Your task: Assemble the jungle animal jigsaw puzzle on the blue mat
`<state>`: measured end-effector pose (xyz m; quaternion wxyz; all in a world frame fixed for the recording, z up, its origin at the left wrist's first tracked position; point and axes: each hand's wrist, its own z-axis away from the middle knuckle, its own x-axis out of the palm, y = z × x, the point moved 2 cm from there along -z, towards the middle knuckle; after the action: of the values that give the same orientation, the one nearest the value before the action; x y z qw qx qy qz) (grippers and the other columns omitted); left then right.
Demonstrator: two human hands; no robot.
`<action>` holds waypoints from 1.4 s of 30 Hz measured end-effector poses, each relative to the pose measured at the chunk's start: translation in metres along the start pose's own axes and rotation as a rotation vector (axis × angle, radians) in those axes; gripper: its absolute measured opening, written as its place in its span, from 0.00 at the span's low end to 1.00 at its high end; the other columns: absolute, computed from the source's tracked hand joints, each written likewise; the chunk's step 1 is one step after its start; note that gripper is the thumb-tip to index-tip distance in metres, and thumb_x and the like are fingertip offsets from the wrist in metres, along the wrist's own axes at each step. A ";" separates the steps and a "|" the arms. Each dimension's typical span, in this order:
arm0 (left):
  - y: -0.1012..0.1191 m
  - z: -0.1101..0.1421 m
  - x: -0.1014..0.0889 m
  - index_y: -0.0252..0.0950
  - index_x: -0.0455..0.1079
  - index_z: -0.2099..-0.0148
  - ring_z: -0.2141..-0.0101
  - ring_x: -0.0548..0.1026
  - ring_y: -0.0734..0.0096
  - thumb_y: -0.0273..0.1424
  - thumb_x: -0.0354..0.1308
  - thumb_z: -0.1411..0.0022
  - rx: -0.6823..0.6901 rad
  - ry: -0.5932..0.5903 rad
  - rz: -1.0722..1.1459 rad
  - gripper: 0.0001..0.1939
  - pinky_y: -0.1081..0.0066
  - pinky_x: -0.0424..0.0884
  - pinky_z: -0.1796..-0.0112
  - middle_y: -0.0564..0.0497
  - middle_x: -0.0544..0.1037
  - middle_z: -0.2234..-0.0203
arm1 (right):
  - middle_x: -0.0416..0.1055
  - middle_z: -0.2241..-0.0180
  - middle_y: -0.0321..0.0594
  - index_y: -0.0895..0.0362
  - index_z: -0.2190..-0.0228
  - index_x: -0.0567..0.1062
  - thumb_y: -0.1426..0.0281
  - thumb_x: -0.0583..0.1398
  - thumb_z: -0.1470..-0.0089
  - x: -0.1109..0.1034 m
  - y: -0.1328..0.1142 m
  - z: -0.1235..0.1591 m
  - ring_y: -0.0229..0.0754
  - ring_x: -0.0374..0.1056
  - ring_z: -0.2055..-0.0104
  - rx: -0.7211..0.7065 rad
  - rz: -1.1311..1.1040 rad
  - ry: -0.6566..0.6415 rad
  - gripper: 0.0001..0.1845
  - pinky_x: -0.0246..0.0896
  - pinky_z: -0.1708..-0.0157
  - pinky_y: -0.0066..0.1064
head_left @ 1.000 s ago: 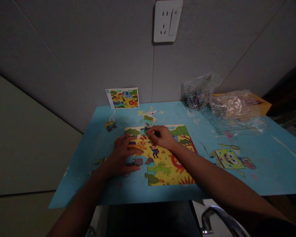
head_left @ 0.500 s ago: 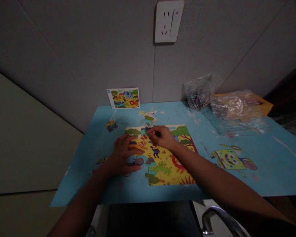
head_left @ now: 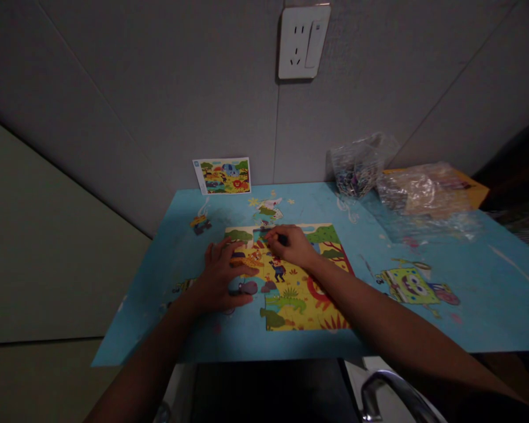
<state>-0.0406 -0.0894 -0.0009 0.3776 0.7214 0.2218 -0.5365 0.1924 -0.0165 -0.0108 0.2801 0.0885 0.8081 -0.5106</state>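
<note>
A jigsaw puzzle with bright cartoon animals lies on a blue tabletop, with a gap in its upper edge and its lower left corner uncovered. My left hand rests across the puzzle's left side, its fingers spread and holding nothing. Over the upper middle, my right hand pinches a small puzzle piece at the gap; the fingers hide most of this piece. Loose puzzle pieces lie left of the puzzle, beyond my left hand.
A picture card of the same scene leans against the wall. Plastic bags, one with small pieces inside, and an orange packet occupy the back right. A socket is on the wall. Below the table's front edge is a metal faucet.
Both hands keep nearly the same place and pose; the right still pinches at the gap. The view has shifted very slightly.
</note>
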 end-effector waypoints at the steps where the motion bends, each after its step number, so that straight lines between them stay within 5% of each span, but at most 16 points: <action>1: 0.000 0.000 0.000 0.51 0.78 0.48 0.34 0.50 0.28 0.40 0.73 0.53 -0.008 -0.010 -0.002 0.28 0.27 0.39 0.40 0.43 0.57 0.36 | 0.72 0.78 0.35 0.59 0.70 0.79 0.73 0.58 0.49 0.000 0.000 0.000 0.36 0.64 0.75 -0.005 0.004 0.002 0.09 0.58 0.69 0.28; 11: 0.003 -0.001 0.001 0.49 0.78 0.49 0.33 0.46 0.21 0.39 0.75 0.54 -0.091 -0.084 0.015 0.27 0.20 0.31 0.43 0.42 0.53 0.32 | 0.73 0.77 0.35 0.59 0.71 0.79 0.73 0.58 0.49 -0.001 -0.001 0.000 0.35 0.64 0.75 0.010 0.023 -0.020 0.08 0.57 0.70 0.27; 17: -0.016 -0.034 -0.010 0.50 0.82 0.58 0.32 0.42 0.21 0.45 0.76 0.56 0.014 -0.182 0.099 0.20 0.18 0.31 0.44 0.48 0.55 0.30 | 0.74 0.76 0.36 0.58 0.71 0.79 0.75 0.58 0.49 -0.001 0.000 -0.001 0.38 0.66 0.73 0.027 0.068 0.009 0.08 0.58 0.67 0.30; 19: -0.028 -0.050 -0.009 0.44 0.81 0.69 0.33 0.51 0.35 0.41 0.72 0.47 0.044 -0.023 0.116 0.08 0.29 0.39 0.38 0.50 0.68 0.37 | 0.76 0.74 0.39 0.57 0.72 0.80 0.75 0.59 0.48 -0.004 0.002 -0.002 0.41 0.68 0.70 0.067 0.148 0.073 0.08 0.59 0.64 0.32; 21: -0.041 -0.063 -0.006 0.42 0.80 0.64 0.38 0.63 0.48 0.37 0.66 0.41 -0.017 0.220 0.117 0.06 0.42 0.52 0.36 0.47 0.76 0.46 | 0.77 0.72 0.42 0.57 0.72 0.80 0.75 0.59 0.48 -0.008 0.005 -0.002 0.45 0.68 0.65 0.094 0.253 0.137 0.08 0.59 0.60 0.36; 24: -0.053 -0.069 0.002 0.41 0.76 0.48 0.40 0.65 0.50 0.40 0.67 0.43 -0.035 0.335 0.104 0.21 0.48 0.56 0.37 0.46 0.77 0.47 | 0.77 0.64 0.46 0.56 0.64 0.82 0.70 0.63 0.48 -0.011 0.004 -0.002 0.51 0.67 0.57 0.079 0.371 0.142 0.10 0.58 0.54 0.42; 28: -0.055 -0.064 0.010 0.39 0.71 0.39 0.37 0.59 0.41 0.48 0.71 0.49 -0.017 0.204 0.078 0.38 0.45 0.52 0.37 0.44 0.74 0.43 | 0.71 0.51 0.51 0.53 0.48 0.79 0.58 0.68 0.50 -0.004 -0.002 0.000 0.59 0.62 0.47 0.030 0.470 -0.014 0.27 0.55 0.49 0.49; 42: -0.043 -0.064 0.011 0.42 0.76 0.47 0.37 0.57 0.41 0.44 0.73 0.51 -0.111 0.135 0.097 0.29 0.46 0.54 0.39 0.45 0.73 0.41 | 0.73 0.53 0.47 0.55 0.50 0.74 0.59 0.70 0.50 0.001 -0.009 0.002 0.54 0.65 0.49 -0.068 0.367 -0.129 0.27 0.55 0.49 0.46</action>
<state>-0.0300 -0.0135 -0.0154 0.4266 0.7438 0.2411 -0.4546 0.1887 -0.0222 -0.0049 0.4226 0.1917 0.7756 -0.4279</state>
